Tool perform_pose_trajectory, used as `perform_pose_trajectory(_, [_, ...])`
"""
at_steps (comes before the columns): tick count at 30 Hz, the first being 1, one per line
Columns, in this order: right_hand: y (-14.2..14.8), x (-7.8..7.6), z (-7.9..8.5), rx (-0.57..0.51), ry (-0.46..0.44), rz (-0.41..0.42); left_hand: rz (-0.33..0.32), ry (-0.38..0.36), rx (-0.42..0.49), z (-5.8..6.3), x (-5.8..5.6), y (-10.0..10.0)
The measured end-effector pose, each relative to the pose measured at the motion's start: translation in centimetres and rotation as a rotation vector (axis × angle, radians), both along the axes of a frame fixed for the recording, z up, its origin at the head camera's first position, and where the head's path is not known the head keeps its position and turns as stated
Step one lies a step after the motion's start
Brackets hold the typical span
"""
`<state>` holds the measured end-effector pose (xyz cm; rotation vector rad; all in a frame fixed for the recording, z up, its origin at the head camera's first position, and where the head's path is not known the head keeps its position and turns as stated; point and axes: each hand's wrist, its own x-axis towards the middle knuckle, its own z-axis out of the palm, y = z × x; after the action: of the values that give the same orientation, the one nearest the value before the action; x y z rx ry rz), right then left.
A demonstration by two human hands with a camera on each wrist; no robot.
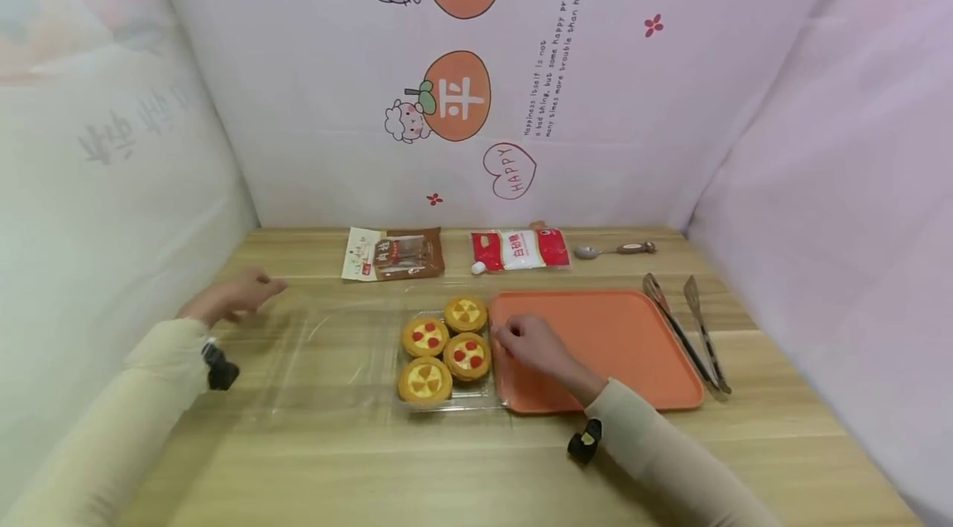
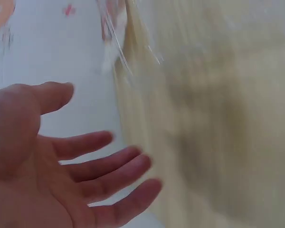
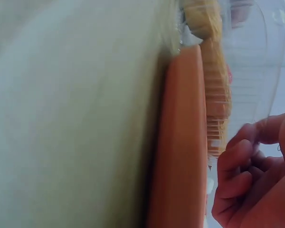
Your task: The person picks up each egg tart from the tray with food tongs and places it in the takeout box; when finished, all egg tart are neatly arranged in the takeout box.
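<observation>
A clear plastic container holds several round egg tarts, some with red pieces on top and some with yellow ones. Its clear lid is raised on the left side, hard to see against the wood. To the left of that lid, my left hand hangs in the air; its fingers are spread with nothing between them in the left wrist view. My right hand is over the left part of the orange tray, fingers curled, thumb and forefinger pinching at the container's right rim.
Along the back lie a brown-and-cream packet, a red-and-white bag and a spoon. Metal tongs lie at the tray's right side. White printed cloth walls enclose the wooden table at the back and sides.
</observation>
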<state>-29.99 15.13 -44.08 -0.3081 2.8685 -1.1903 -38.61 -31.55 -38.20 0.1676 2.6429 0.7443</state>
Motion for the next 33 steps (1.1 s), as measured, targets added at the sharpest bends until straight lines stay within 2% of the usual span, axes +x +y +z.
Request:
perform_pose_trajectory(4, [-0.4,0.3,-0.3,-0.002,0.018,-0.026,0.050,-0.130,0.079,-1.9,1.8,-1.9])
perform_pose_trajectory(7, [-0.4,0.4,-0.4,-0.014,0.011,-0.032,0.029,-0.163,0.157,-3.3,2.6,-2.0])
perform_pose_trajectory(9, [-0.3,0.5,-0.4,-0.028,-0.004,-0.026,0.015,-0.159,0.196,-3.9,2.8,-1.8])
perform_pose_trajectory(13, [-0.3,0.4,-0.6,-0.063,-0.034,-0.025,-0.050,-0.151,0.239,-4.0,3.0,-1.2])
perform_pose_trajectory(15, [-0.3,0.3,-0.7,-0.079,-0.041,-0.031,-0.071,-0.172,0.270,-3.8,3.0,-0.8])
perform_pose_trajectory(20, [-0.2,0.1,-0.7,-0.088,-0.042,-0.024,-0.102,-0.202,0.324,-3.3,2.9,-0.5])
perform_pose_trajectory(24, [-0.1,0.0,-0.7,-0.059,-0.027,-0.014,-0.134,-0.158,0.377,-2.3,3.1,-1.2])
perform_pose_trajectory(27, [0.0,-0.1,-0.8,-0.033,-0.017,-0.004,-0.183,-0.136,0.406,-0.6,3.6,-1.8])
perform_pose_trajectory(29, [0.0,0.0,-0.8,-0.024,-0.012,0.007,-0.229,-0.106,0.409,1.1,3.9,-1.9])
perform_pose_trajectory(31, [0.0,0.0,-0.8,-0.020,-0.008,0.010,-0.274,-0.047,0.415,3.0,4.2,-1.5])
perform_pose_trajectory(33, [0.0,0.0,-0.7,-0.019,-0.002,0.013,-0.310,0.087,0.432,4.8,4.4,-0.4])
